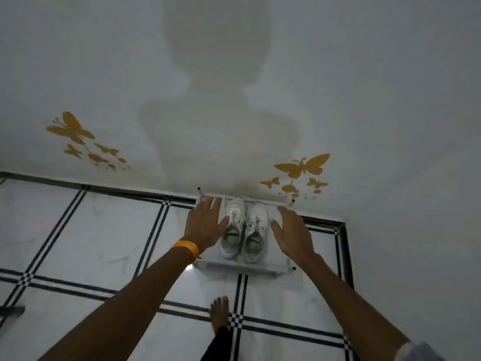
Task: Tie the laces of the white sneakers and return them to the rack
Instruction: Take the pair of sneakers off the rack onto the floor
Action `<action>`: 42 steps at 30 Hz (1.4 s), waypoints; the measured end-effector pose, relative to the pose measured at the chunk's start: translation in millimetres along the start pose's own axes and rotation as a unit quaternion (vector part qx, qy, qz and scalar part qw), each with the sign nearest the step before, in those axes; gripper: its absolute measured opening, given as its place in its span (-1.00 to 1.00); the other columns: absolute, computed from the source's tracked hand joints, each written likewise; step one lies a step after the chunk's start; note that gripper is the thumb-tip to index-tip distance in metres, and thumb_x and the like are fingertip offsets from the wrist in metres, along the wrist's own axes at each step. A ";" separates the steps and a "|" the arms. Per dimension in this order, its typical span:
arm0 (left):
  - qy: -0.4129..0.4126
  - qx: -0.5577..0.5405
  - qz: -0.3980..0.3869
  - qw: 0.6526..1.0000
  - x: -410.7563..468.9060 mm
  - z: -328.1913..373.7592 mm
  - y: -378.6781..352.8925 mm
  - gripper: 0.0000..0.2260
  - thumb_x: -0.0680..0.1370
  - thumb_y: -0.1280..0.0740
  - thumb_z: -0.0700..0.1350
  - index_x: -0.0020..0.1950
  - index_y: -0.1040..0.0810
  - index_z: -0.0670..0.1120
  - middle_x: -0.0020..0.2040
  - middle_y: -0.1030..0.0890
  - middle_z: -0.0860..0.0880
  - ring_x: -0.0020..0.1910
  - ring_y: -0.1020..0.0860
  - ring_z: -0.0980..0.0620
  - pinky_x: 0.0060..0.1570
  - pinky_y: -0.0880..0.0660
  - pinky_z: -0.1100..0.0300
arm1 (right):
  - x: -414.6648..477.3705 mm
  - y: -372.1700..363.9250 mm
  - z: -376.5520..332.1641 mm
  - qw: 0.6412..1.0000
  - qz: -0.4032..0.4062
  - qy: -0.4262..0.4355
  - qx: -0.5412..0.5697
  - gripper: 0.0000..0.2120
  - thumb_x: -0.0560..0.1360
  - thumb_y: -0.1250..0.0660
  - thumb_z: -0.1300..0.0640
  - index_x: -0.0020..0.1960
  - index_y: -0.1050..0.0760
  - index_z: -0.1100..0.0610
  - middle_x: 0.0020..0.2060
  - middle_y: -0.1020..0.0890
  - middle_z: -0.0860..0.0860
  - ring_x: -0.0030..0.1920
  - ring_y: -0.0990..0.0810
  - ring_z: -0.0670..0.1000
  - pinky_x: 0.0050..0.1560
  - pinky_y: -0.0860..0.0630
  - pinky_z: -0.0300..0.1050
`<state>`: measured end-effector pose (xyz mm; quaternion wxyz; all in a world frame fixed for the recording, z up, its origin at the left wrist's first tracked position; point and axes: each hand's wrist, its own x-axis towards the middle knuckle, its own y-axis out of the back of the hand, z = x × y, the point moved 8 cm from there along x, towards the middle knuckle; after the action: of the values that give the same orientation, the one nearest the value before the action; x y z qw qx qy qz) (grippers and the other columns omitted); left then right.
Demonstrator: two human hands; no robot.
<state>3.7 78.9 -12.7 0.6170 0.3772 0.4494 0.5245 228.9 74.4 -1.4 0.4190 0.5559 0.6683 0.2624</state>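
Two white sneakers stand side by side on a small white rack (242,265) against the wall, toes toward the wall. The left sneaker (232,227) and the right sneaker (256,231) touch each other; whether their laces are knotted is too blurred to tell. My left hand (205,224), with an orange band at the wrist, is spread flat just left of the pair, its thumb close to the left sneaker. My right hand (291,233) hovers open just right of the pair. Neither hand holds anything.
The rack stands in a corner where a white wall with yellow butterfly stickers (303,166) meets the floor. The white tiled floor (104,230) has dark stripes. My bare foot (220,312) stands in front of the rack. A dark object (11,310) lies at far left.
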 end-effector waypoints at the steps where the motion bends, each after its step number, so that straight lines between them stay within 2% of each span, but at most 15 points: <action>1: 0.020 -0.021 -0.037 0.999 18.2 -9.4 -21.8 -0.42 0.58 -0.10 0.19 0.50 -0.27 -0.11 0.47 -0.36 -0.16 0.39 -0.39 -0.18 0.24 -0.45 -0.10 | 19.5 -20.4 16.8 0.998 -0.012 -0.041 0.035 -0.51 0.60 -0.17 -0.06 0.47 -0.28 0.10 0.38 -0.45 0.13 0.37 -0.41 0.16 0.32 -0.39 0.06; 7: 0.140 -0.109 -0.154 0.972 77.0 -59.3 -172.8 -0.51 0.58 -0.26 0.03 0.45 -0.27 -0.15 0.34 -0.46 -0.19 0.24 -0.51 -0.22 0.18 -0.47 -0.06 | 82.3 -165.5 120.1 0.963 -0.119 -0.205 0.127 -0.50 0.56 -0.26 0.03 0.45 -0.29 0.16 0.33 -0.50 0.22 0.31 -0.48 0.19 0.29 -0.44 0.03; 10: 0.199 -0.130 -0.190 0.952 90.8 -80.1 -237.4 -0.52 0.57 -0.28 -0.01 0.43 -0.28 -0.17 0.33 -0.47 -0.20 0.23 -0.51 -0.23 0.18 -0.45 -0.05 | 109.2 -221.0 151.2 0.957 -0.140 -0.221 0.126 -0.50 0.56 -0.27 0.07 0.44 -0.28 0.18 0.30 -0.51 0.24 0.30 -0.48 0.21 0.25 -0.43 0.01; 12: 0.226 -0.135 -0.185 0.947 101.3 -96.0 -268.0 -0.56 0.58 -0.28 -0.03 0.39 -0.31 -0.17 0.28 -0.50 -0.22 0.19 -0.53 -0.26 0.15 -0.48 -0.07 | 131.0 -244.3 161.6 0.960 -0.133 -0.212 0.125 -0.54 0.56 -0.26 0.11 0.41 -0.30 0.20 0.25 -0.52 0.23 0.26 -0.51 0.22 0.14 -0.43 -0.04; 15: 0.229 -0.138 -0.182 0.946 119.2 -118.0 -326.3 -0.66 0.56 -0.29 -0.04 0.26 -0.37 -0.16 0.13 -0.58 -0.24 0.04 -0.59 -0.26 0.04 -0.55 -0.09 | 165.5 -284.1 185.6 0.968 -0.112 -0.194 0.115 -0.58 0.54 -0.25 0.14 0.38 -0.32 0.15 0.17 -0.56 0.17 0.15 -0.58 0.18 -0.03 -0.41 -0.12; 17: 0.219 -0.127 -0.179 0.951 129.3 -126.1 -352.9 -0.70 0.54 -0.30 -0.06 0.21 -0.39 -0.15 0.05 -0.62 -0.22 -0.02 -0.61 -0.25 -0.02 -0.57 -0.09 | 179.3 -303.1 198.3 0.975 -0.093 -0.181 0.086 -0.52 0.55 -0.24 0.18 0.44 -0.25 0.15 0.18 -0.55 0.17 0.14 -0.58 0.18 -0.02 -0.48 -0.07; 19: 0.208 -0.107 -0.169 0.957 140.4 -132.3 -368.4 -0.72 0.54 -0.28 -0.09 0.21 -0.42 -0.18 0.03 -0.63 -0.24 -0.03 -0.60 -0.29 -0.02 -0.56 -0.08 | 187.8 -314.9 205.3 0.983 -0.080 -0.158 0.038 -0.44 0.55 -0.23 0.24 0.51 -0.15 0.19 0.25 -0.51 0.20 0.18 -0.56 0.21 0.10 -0.54 0.05; 21: 0.198 -0.096 -0.163 0.962 149.2 -134.6 -374.9 -0.73 0.54 -0.27 -0.12 0.20 -0.44 -0.20 0.04 -0.64 -0.27 -0.01 -0.59 -0.33 -0.01 -0.53 -0.07 | 190.8 -320.3 207.4 0.988 -0.079 -0.135 0.010 -0.41 0.55 -0.22 0.28 0.53 -0.11 0.21 0.32 -0.46 0.21 0.24 -0.52 0.21 0.20 -0.49 0.07; 26: 0.172 -0.108 -0.126 0.971 132.8 -120.6 -364.1 -0.77 0.58 -0.23 -0.15 0.17 -0.48 -0.24 0.04 -0.65 -0.28 0.01 -0.60 -0.32 0.01 -0.51 -0.05 | 171.6 -309.0 201.2 0.992 -0.066 -0.103 0.002 -0.41 0.55 -0.22 0.31 0.53 -0.13 0.23 0.32 -0.46 0.22 0.26 -0.50 0.21 0.22 -0.46 0.04; 29: 0.171 -0.159 -0.101 0.967 90.7 -109.7 -351.0 -0.81 0.60 -0.22 -0.13 0.13 -0.49 -0.21 -0.02 -0.66 -0.23 -0.06 -0.64 -0.23 -0.02 -0.59 -0.04 | 132.1 -293.9 196.2 0.994 -0.061 -0.090 0.033 -0.42 0.53 -0.25 0.33 0.52 -0.17 0.21 0.25 -0.49 0.21 0.21 -0.53 0.19 0.18 -0.50 0.05; 32: 0.166 -0.200 -0.091 0.961 36.5 -101.4 -342.0 -0.86 0.61 -0.23 -0.11 0.09 -0.49 -0.14 -0.04 -0.66 -0.13 -0.09 -0.64 -0.11 -0.05 -0.62 0.00 | 76.8 -282.3 193.7 0.990 -0.054 -0.100 0.080 -0.42 0.54 -0.27 0.29 0.51 -0.19 0.15 0.23 -0.49 0.15 0.19 -0.54 0.14 0.16 -0.52 -0.04; 35: 0.154 -0.197 -0.101 0.963 -14.1 -95.8 -341.0 -0.89 0.61 -0.21 -0.16 0.07 -0.48 -0.14 -0.05 -0.64 -0.10 -0.12 -0.62 -0.08 -0.12 -0.53 0.15 | 21.1 -284.8 197.6 0.987 -0.055 -0.114 0.097 -0.39 0.54 -0.26 0.30 0.54 -0.16 0.14 0.24 -0.49 0.16 0.18 -0.55 0.15 0.19 -0.54 0.07; 38: 0.142 -0.200 -0.097 0.965 -65.2 -96.5 -346.9 -0.91 0.61 -0.21 -0.18 0.04 -0.47 -0.16 -0.08 -0.61 -0.09 -0.14 -0.59 -0.08 -0.17 -0.43 0.26 | -32.8 -297.6 204.2 0.988 -0.048 -0.119 0.090 -0.41 0.55 -0.24 0.29 0.53 -0.16 0.11 0.17 -0.49 0.13 0.11 -0.56 0.11 0.10 -0.56 0.05; 40: 0.128 -0.220 -0.091 0.963 -101.3 -99.9 -355.9 -0.92 0.62 -0.22 -0.16 0.03 -0.48 -0.15 -0.11 -0.59 -0.05 -0.19 -0.54 0.02 -0.20 -0.44 0.37 | -70.5 -311.4 208.7 0.989 -0.038 -0.110 0.092 -0.43 0.56 -0.21 0.29 0.53 -0.17 0.11 0.14 -0.50 0.12 0.08 -0.56 0.10 0.06 -0.57 0.02; 42: 0.117 -0.231 -0.089 0.962 -136.4 -108.2 -371.5 -0.89 0.62 -0.23 -0.13 0.07 -0.50 -0.14 -0.08 -0.62 -0.05 -0.18 -0.55 0.06 -0.14 -0.55 0.29 | -103.9 -330.1 216.5 0.988 -0.036 -0.107 0.100 -0.43 0.57 -0.20 0.29 0.54 -0.15 0.13 0.18 -0.49 0.12 0.13 -0.55 0.12 0.11 -0.55 0.01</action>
<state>9.1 -117.6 -372.8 0.6746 0.1183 0.4170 0.5975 243.8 -131.3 -353.6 0.4397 0.5952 0.6623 0.1175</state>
